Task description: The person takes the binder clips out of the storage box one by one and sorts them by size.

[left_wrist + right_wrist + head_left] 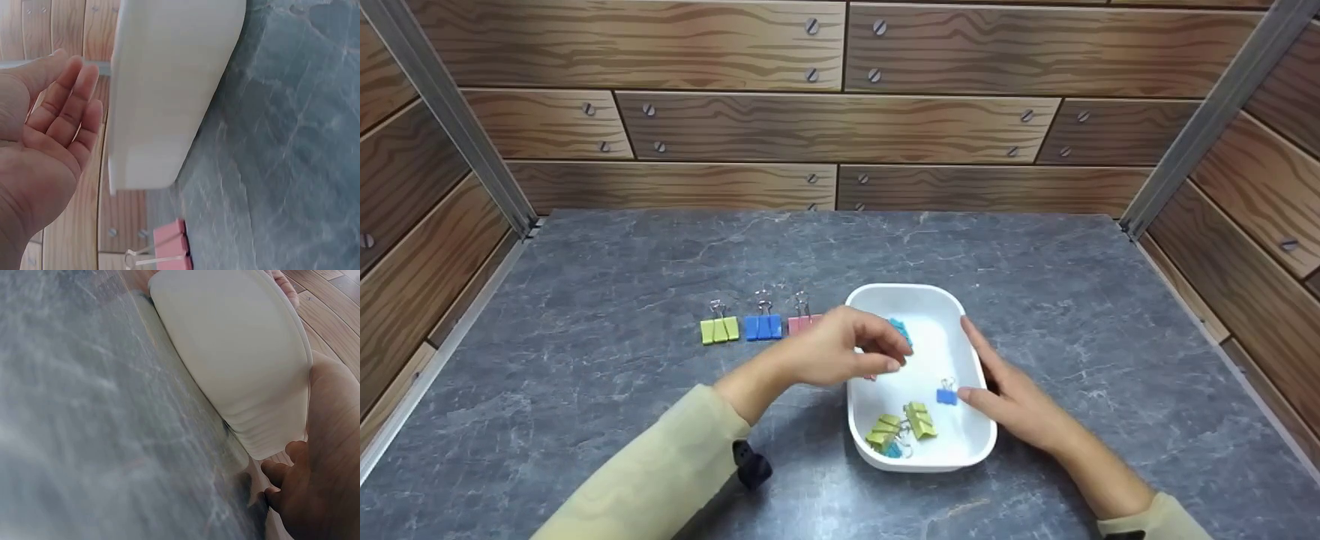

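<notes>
White plastic tray [934, 330]: held loose clips, among them a small blue binder clip [946, 396]; right hand [1020, 401] gripped its right rim, thumb inside, presumably for steadiness. Left hand [844, 349]: hung over the tray, fingers loosely bent, nothing visible between them. Lime binder clip [720, 331], larger blue binder clip [763, 328], pink binder clip [802, 324]: sat in a spaced row left of the tray, likely keeping colours distinct.

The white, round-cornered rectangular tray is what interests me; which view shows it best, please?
The head view, because it looks into the white, round-cornered rectangular tray and shows most of its rim. Both wrist views show only its outside, cropped.
</notes>
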Tool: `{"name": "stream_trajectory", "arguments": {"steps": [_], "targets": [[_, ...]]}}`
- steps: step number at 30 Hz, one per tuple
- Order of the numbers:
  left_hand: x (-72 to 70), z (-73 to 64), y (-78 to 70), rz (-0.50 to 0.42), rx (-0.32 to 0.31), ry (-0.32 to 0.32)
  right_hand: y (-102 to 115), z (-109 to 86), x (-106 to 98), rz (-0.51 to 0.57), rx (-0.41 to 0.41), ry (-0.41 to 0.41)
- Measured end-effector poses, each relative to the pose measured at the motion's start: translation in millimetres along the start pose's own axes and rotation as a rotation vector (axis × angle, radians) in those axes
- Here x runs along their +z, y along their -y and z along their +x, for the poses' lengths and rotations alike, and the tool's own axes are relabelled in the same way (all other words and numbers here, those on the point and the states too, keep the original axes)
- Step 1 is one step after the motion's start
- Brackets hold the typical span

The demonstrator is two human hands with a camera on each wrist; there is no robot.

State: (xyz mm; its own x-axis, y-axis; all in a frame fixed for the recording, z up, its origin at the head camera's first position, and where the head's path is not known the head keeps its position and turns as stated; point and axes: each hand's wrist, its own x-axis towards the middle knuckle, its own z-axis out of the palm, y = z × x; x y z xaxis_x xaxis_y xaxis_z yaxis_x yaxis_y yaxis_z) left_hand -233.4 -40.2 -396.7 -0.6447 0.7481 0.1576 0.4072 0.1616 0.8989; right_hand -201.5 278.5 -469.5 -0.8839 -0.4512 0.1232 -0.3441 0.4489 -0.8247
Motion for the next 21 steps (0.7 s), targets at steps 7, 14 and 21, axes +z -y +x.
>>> {"name": "stream_trajectory", "arguments": {"steps": [7,14,21], "targets": [[11.5,7.9,4.8,0.076,0.01,0.116,0,-0.6,0,-0.003,-0.006,-0.005],[17.1,8.6,10.1,0.147,0.029,0.166,-1,0.0,1,-0.038,-0.019,-0.02],[22.6,9.6,11.7,0.276,0.023,0.189,-1,-0.1,0,-0.041,-0.022,-0.021]]}}
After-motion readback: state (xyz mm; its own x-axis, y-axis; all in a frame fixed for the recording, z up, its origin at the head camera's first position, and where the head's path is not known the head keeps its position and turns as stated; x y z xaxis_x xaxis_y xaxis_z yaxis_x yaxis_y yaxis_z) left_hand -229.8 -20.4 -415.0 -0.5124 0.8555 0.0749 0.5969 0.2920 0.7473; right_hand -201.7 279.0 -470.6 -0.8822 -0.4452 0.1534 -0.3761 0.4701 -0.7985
